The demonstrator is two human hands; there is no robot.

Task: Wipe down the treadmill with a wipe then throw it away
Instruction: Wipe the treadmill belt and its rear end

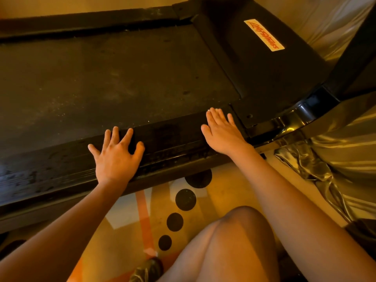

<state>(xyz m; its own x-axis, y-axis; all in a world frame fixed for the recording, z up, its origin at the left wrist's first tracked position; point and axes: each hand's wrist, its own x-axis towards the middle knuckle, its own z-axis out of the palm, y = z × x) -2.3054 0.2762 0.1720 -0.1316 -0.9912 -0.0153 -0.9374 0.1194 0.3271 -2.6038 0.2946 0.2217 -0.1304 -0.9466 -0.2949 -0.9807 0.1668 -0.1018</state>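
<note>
Your left grip lies flat, fingers spread, on the treadmill at its near side rail, w/ nothing in it. Your right grip rests flat on the same rail nr the motor cover, fingers straight, holding nothing.

The floor lies yellow below the left hand and the right hand, nearer the person. Four black dots run in a slanting row from under the gap between the hands toward the person. Left of them are an orange stripe and pale patches. Right of the right hand, a shiny silver sheet lies creased. A bare knee shows below that hand.
</note>
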